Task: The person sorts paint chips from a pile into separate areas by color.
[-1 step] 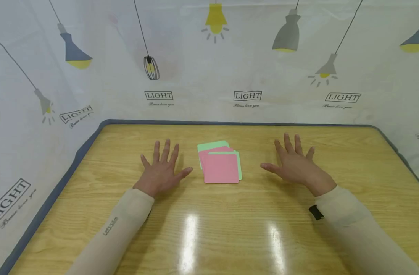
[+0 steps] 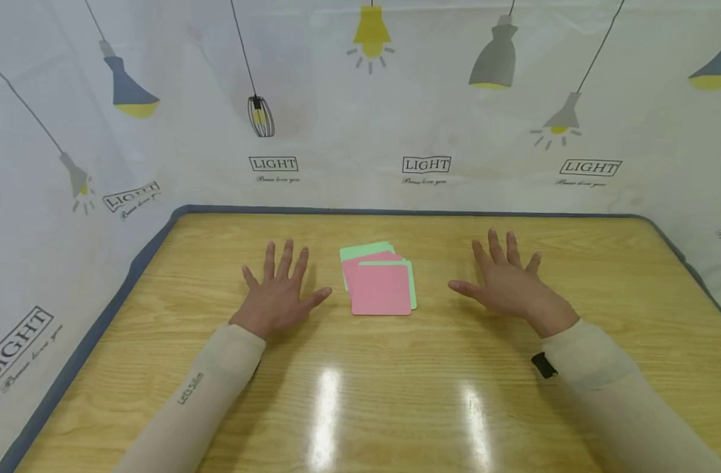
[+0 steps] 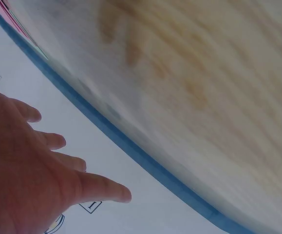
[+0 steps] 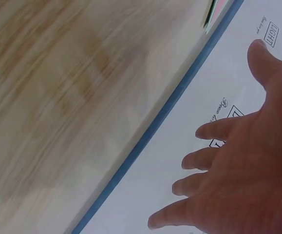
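Note:
Between the two hands a small overlapping pile of square cards with rounded corners lies on the wooden table. A pink card (image 2: 381, 290) is on top, with green cards (image 2: 360, 251) and more pink showing from under it. To the left of the pile is my left hand (image 2: 274, 295), back up, fingers spread, holding nothing; its thumb points toward the cards. My right hand (image 2: 505, 286) is farther off on the right side, likewise spread and holding nothing. Both wrist views show the fingers raised over the table surface, and a sliver of the cards' edges (image 4: 214, 15).
The wooden table (image 2: 396, 368) has a blue-grey edging (image 2: 419, 212) along its back and sides. Behind it and at both sides hangs a white sheet (image 2: 349, 112) printed with lamps and lettering. Two bright reflections lie on the near part of the tabletop.

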`<move>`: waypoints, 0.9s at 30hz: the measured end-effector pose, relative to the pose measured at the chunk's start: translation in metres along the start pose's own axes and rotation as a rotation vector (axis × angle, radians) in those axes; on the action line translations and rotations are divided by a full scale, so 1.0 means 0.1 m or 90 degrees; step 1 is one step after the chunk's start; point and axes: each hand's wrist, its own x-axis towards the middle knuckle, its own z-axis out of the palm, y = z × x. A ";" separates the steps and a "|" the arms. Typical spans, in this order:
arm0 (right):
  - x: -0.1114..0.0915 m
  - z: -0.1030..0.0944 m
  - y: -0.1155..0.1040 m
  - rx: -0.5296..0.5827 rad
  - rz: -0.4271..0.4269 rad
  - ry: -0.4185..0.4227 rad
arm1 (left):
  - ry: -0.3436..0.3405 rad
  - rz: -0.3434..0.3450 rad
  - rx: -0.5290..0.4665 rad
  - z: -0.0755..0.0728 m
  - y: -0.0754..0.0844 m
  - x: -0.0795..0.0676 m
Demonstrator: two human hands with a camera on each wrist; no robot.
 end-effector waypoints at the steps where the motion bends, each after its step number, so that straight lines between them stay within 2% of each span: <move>1: 0.00 0.00 -0.01 0.002 -0.004 0.000 | -0.002 0.000 0.000 0.00 0.00 0.00; 6: 0.03 0.01 -0.08 0.004 -0.037 -0.004 | -0.011 0.017 -0.006 -0.01 0.00 0.00; 15: 0.09 0.06 -0.25 -0.012 -0.113 -0.023 | -0.006 0.092 -0.005 0.01 0.11 0.06; 27: 0.17 0.14 -0.50 -0.063 -0.219 0.020 | 0.000 0.243 -0.056 0.01 0.37 0.17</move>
